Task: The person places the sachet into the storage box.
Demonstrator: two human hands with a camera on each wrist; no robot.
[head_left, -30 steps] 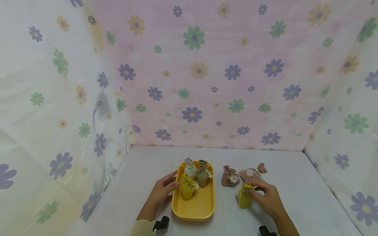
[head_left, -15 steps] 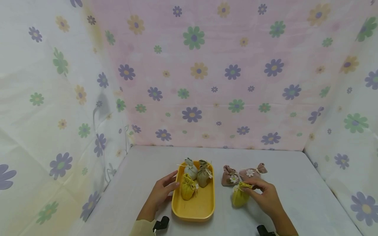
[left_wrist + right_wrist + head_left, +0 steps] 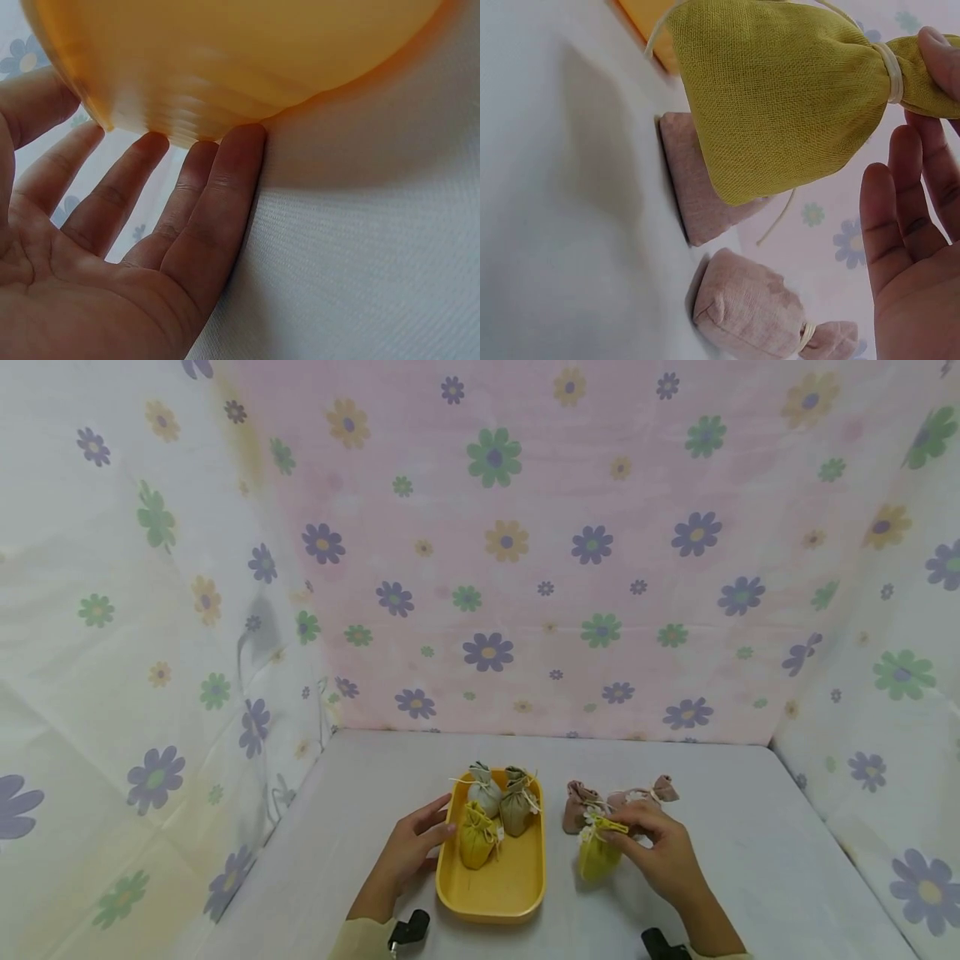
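Note:
In the head view, my right hand (image 3: 660, 847) pinches a yellow drawstring pouch (image 3: 599, 858) by its gathered neck. The right wrist view shows this pouch (image 3: 780, 97) hanging off the white surface, its shadow below, with thumb and finger at its tied top. My left hand (image 3: 408, 847) lies against the left side of a yellow tray (image 3: 491, 897). Its extended fingers (image 3: 217, 187) touch the tray's outer wall, the thumb up at the rim. Inside the tray stand another yellow pouch (image 3: 476, 839), a pale grey pouch (image 3: 483, 793) and an olive-brown pouch (image 3: 516, 806).
Two dusty-pink pouches lie right of the tray: one pouch (image 3: 576, 806) just behind the held one, the other pink pouch (image 3: 663, 789) partly hidden by my right hand. Flower-printed cloth (image 3: 555, 568) encloses the white table (image 3: 360, 793) at the back and sides.
My right hand has carried the yellow pouch leftward, closer to the tray, so that it now overlaps the near pink pouch in the head view. My left hand and the tray have stayed put.

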